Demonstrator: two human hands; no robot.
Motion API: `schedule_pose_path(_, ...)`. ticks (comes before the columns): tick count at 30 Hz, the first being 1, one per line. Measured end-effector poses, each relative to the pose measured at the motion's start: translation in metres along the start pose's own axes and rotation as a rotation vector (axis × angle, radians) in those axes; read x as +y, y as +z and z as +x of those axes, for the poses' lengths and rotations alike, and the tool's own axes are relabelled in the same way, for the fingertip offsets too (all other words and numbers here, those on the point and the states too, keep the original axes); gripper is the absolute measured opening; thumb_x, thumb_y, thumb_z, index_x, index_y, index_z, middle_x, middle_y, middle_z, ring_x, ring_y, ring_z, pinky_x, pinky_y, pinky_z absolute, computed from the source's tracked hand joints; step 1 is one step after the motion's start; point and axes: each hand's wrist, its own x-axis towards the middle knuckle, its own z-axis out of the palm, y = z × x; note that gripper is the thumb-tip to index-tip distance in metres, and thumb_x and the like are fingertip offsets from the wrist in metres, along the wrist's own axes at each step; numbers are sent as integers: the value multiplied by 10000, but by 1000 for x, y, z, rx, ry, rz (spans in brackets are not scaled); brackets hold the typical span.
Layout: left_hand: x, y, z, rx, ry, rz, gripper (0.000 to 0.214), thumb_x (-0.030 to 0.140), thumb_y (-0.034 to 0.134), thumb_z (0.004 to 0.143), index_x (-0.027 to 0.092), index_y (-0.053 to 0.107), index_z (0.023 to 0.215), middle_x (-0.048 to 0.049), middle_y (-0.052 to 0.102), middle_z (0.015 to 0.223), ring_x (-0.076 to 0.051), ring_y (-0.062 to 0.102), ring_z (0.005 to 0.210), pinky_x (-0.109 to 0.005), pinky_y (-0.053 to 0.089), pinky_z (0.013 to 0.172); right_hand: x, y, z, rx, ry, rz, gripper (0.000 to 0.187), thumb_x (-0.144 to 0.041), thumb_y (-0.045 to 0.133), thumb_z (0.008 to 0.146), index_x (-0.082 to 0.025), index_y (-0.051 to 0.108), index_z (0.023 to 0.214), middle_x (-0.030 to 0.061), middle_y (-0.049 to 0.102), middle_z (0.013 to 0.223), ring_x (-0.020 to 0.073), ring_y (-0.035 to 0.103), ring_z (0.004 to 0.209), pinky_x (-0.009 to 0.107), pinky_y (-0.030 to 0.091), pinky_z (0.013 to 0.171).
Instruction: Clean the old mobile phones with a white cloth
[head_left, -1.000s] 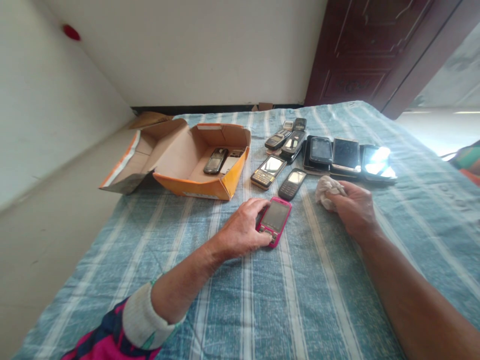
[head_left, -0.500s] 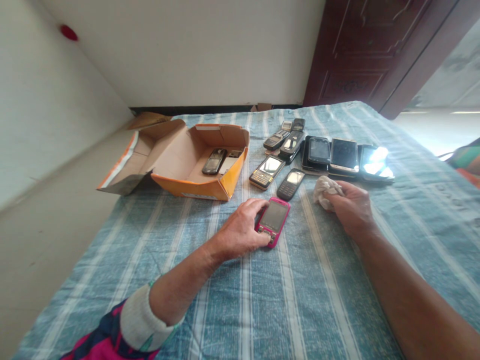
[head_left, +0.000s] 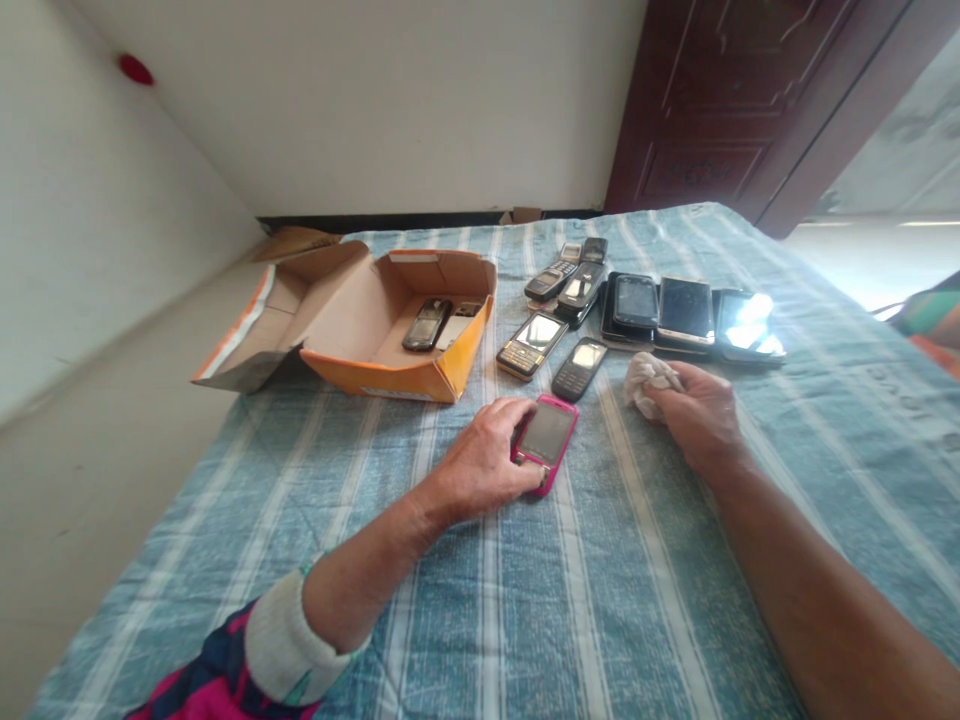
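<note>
A pink mobile phone (head_left: 549,432) lies face up on the striped cloth, its screen toward me. My left hand (head_left: 491,455) grips it from the left side, with the thumb over its keys and the fingers at its upper left edge. My right hand (head_left: 697,410) is closed round a crumpled whitish cloth (head_left: 648,386), to the right of the pink phone and apart from it. Just beyond the pink phone lie a small dark keypad phone (head_left: 580,368) and a black and gold keypad phone (head_left: 532,345).
An open orange cardboard box (head_left: 382,378) stands at the left with phones inside, among them a dark phone (head_left: 427,324). Several older phones (head_left: 581,287) are piled at the back. Touchscreen phones (head_left: 685,312) lie in a row at the right on the striped tablecloth (head_left: 450,620).
My left thumb has shifted slightly over the pink phone's keys. Otherwise both hands and the phones stay almost where they were.
</note>
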Motion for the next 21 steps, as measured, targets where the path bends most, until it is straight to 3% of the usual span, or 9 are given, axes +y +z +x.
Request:
schedule_pose_path(11, 0, 2, 1, -5, -40, -60, 579, 137, 695, 610, 152, 568, 1174, -132, 584, 1217, -290, 550, 1108, -417, 472, 935, -3, 0, -1, 2, -14, 10, 231, -361, 642, 740, -166, 733, 824, -26, 568, 556, 116, 466, 502, 232, 357, 469)
schedule_pose_path(21, 1, -12, 2, -115, -51, -86, 509, 167, 692, 627, 164, 609, 1130, -99, 600, 1185, -270, 584, 1041, -378, 479, 836, 2, 0, 1, 0, -3, -8, 227, -354, 649, 737, -166, 731, 833, -17, 572, 582, 121, 485, 522, 235, 378, 485)
